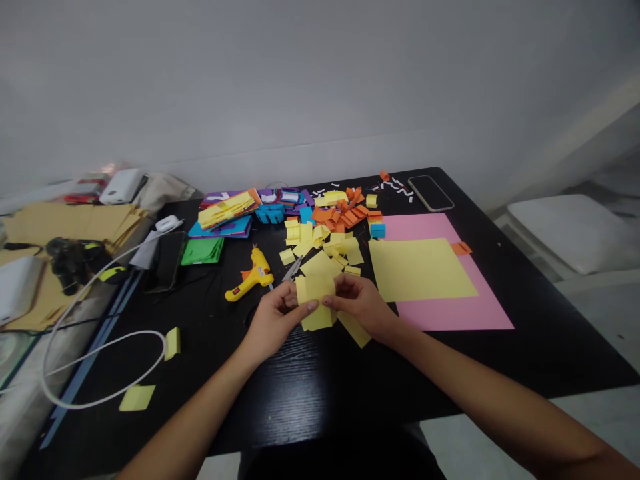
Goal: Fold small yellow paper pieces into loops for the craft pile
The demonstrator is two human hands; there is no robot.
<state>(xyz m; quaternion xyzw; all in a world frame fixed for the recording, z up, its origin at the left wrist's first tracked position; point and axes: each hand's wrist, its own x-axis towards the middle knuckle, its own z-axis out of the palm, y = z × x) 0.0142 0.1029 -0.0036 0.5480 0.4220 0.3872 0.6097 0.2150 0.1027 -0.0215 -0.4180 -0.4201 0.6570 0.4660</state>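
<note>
My left hand (276, 319) and my right hand (361, 303) meet over the middle of the black table (310, 393). Both pinch one small yellow paper piece (315, 300), thumbs on top, fingers curled behind it. A second yellow strip (356, 329) pokes out under my right hand. Just behind the hands lie scissors (291, 270) and a yellow glue gun (250, 279). A heap of folded yellow pieces (320, 243) and orange pieces (345, 215) spreads further back.
A yellow sheet (420, 269) lies on a pink sheet (465, 310) at the right, a phone (431, 193) beyond them. Green paper (203, 251), purple, blue and yellow stacks (227, 212) sit at the back left. A white cable (100, 360) loops at the left edge.
</note>
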